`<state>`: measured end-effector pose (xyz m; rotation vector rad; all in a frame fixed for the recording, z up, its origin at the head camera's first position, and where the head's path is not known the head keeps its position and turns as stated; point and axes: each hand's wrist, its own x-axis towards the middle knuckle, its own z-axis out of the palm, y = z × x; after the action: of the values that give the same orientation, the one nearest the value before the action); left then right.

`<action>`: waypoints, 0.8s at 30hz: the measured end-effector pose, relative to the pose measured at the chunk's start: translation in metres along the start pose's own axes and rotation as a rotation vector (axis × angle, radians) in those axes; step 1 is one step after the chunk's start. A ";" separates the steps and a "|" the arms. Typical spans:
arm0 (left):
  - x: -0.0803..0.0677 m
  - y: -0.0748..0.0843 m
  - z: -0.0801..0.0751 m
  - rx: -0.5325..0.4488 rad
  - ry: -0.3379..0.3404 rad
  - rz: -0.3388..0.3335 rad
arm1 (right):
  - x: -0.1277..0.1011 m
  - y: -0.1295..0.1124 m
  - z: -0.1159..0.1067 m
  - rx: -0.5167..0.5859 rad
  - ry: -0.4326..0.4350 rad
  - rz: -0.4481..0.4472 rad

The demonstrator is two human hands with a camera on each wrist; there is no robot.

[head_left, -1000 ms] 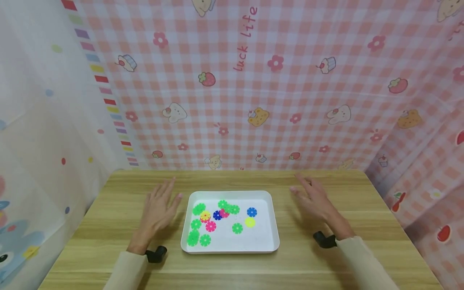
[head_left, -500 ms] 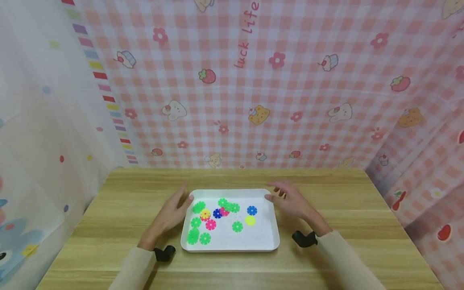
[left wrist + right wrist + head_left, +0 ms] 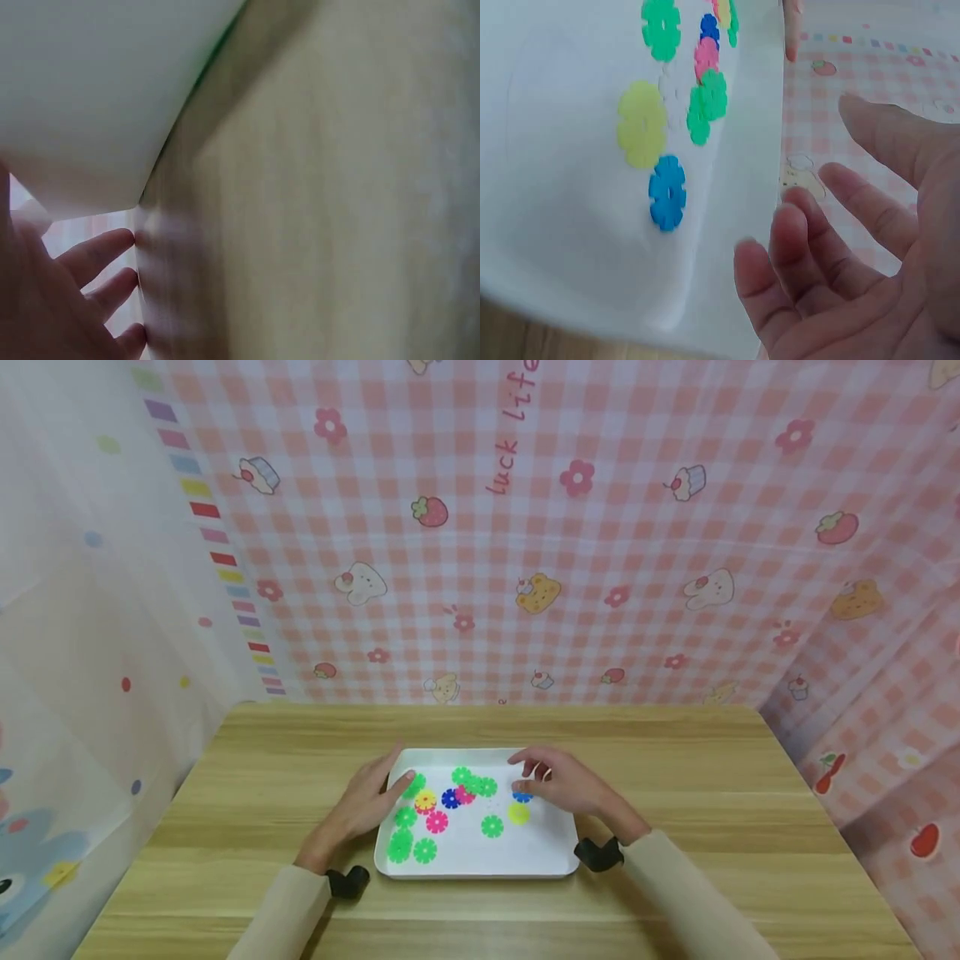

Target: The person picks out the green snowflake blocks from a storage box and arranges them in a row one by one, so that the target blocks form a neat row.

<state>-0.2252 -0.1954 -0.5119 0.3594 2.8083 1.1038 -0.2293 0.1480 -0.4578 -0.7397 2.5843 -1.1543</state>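
Observation:
A white tray (image 3: 525,853) holds several notched plastic discs, most of them at its left. My left hand (image 3: 366,803) is at the tray's left rim, thumb reaching over the edge. In the left wrist view its fingers (image 3: 101,255) extend loosely beside the tray's outer wall; whether they touch it I cannot tell. Over the tray's right part hovers my right hand (image 3: 566,783), fingers loosely bent, nothing held. Nearest to it is a blue disc (image 3: 522,797), partly covered by it in the head view. A yellow disc (image 3: 518,814) and a green disc (image 3: 492,827) lie close by.
The tray stands on a wood-grain table (image 3: 675,743). Behind the table hangs a pink checked curtain (image 3: 480,560), with a pale dotted curtain (image 3: 90,635) at the left. Each wrist wears a black camera mount, such as the right mount (image 3: 600,853).
Both hands have moved inward from the table beside the tray. The left has come to the tray's left rim, the right over its right part. The discs lie as before.

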 end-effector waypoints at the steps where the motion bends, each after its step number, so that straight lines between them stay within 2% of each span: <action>1: 0.000 0.000 0.001 0.012 -0.005 -0.012 | 0.001 0.000 0.002 0.005 -0.016 -0.011; 6: 0.002 0.001 0.003 0.038 -0.015 -0.021 | 0.003 -0.002 0.010 0.045 -0.109 -0.022; 15: 0.001 0.001 0.002 0.002 -0.056 -0.033 | 0.003 -0.007 0.027 0.048 -0.261 0.006; 24: 0.001 0.000 0.001 -0.004 -0.097 -0.055 | 0.006 -0.009 0.032 0.016 -0.308 0.058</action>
<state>-0.2259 -0.1946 -0.5125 0.3248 2.7143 1.0510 -0.2189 0.1192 -0.4727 -0.7669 2.3230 -0.9583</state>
